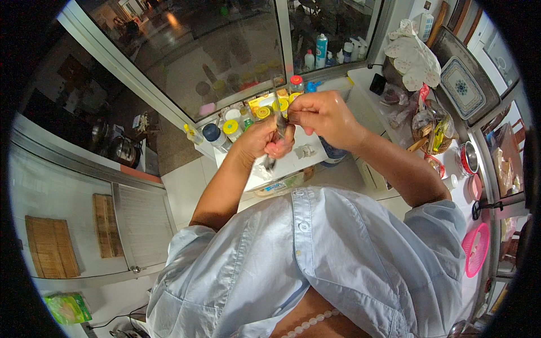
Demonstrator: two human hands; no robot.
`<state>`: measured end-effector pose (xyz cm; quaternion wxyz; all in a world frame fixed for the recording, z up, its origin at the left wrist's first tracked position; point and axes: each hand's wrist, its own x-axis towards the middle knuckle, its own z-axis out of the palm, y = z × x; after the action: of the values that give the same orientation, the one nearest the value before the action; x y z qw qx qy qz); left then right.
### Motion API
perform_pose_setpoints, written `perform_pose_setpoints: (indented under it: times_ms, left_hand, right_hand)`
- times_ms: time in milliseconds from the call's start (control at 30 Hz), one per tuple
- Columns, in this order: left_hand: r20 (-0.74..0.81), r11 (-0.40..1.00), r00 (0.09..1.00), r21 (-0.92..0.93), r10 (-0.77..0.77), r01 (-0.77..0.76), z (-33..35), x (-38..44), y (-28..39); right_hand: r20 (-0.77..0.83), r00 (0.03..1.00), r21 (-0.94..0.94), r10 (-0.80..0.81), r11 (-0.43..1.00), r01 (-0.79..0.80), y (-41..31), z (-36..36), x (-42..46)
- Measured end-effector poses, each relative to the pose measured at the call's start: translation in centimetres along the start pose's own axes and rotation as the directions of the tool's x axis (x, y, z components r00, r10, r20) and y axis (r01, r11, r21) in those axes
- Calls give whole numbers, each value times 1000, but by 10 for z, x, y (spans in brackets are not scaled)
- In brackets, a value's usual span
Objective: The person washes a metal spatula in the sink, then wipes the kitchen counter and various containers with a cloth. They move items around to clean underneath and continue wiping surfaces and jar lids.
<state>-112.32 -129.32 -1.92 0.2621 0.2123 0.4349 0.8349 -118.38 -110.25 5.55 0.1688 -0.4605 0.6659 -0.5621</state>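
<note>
My left hand is curled around a slender, partly metallic-looking utensil. Its thin upper part rises above the fist, and a blurred dark end shows below. The exact kind of utensil is unclear. My right hand is beside it, fingers bent and pinched together close to my left thumb. Whether those fingertips grip something is hidden. Both hands are raised over a white tabletop. A crumpled whitish piece lies there to the right, and pale scraps lie below my left hand.
Behind my hands stand yellow-lidded jars, a dark-capped jar and a red-lidded jar, against the window. On the right counter are a wicker basket with bagged items and a pink plastic basket. A cabinet is at left.
</note>
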Motion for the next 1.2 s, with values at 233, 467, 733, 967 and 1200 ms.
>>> perform_pose_setpoints:
  times_ms: [233,467,733,967,1200]
  left_hand:
    - [-105,852,992,524,74,-8,-14,-2,18]
    - [148,950,973,-284,177,-130,-14,4,-13]
    - [345,910,921,-414,179,-22,-6,21,-32]
    - [378,875,925,-457,28,160,9,52,-50]
    - [316,919,933,-289,-174,269,16,93,-68]
  right_hand:
    - [395,828,511,398,654,-558,22,-16,4]
    - [-48,792,-674,-608,605,424,-7,-4,-2]
    - [315,641,-794,-700,176,582,-1,-23,-11]
    - [407,613,-775,-677,99,624,9,-57,-40]
    - [-31,891,-692,-452,654,308,27,-73,-80]
